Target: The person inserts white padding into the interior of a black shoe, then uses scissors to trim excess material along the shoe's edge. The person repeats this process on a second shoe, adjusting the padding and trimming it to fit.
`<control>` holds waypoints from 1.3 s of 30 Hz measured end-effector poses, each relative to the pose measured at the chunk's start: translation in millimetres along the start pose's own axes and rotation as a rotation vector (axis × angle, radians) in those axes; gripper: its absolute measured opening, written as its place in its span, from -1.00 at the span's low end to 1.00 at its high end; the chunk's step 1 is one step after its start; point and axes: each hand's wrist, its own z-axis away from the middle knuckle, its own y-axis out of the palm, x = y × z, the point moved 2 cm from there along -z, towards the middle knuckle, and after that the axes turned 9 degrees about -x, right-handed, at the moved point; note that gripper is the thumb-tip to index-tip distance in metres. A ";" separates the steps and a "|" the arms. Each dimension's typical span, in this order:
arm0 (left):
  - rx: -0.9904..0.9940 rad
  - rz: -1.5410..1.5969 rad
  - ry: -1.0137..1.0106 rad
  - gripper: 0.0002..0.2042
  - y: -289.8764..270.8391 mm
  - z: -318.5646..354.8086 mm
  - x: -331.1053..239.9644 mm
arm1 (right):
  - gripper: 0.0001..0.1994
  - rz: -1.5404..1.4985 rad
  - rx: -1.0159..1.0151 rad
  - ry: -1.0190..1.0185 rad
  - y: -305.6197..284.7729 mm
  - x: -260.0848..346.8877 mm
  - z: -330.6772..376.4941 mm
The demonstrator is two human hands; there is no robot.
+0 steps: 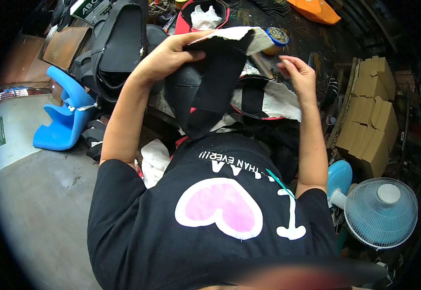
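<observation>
My left hand (172, 55) is closed on the upper edge of a black sheet piece with a white backing (215, 77). The piece hangs down in front of my chest, its white edge folded over at the top. My right hand (297, 72) is raised to the right of the piece, apart from it. Its thumb and fingertips are pinched together, and I cannot make out what is between them, if anything. Nearest to it are a blue-rimmed jar (277, 39) and a black-and-white piece with red edging (263, 99) lying on the dark worktable (307, 29).
Black padded pieces (118, 48) are stacked at the left of the table. A red-edged piece with white stuffing (205, 18) lies at the back, near an orange item (317, 9). Left stands a blue plastic chair (68, 113); right, cardboard boxes (372, 116) and a fan (379, 212).
</observation>
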 end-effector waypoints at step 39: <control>-0.267 1.185 -0.030 -0.65 1.3 9.3 60.8 | -0.59 0.539 0.229 -0.139 37.4 50.9 78.4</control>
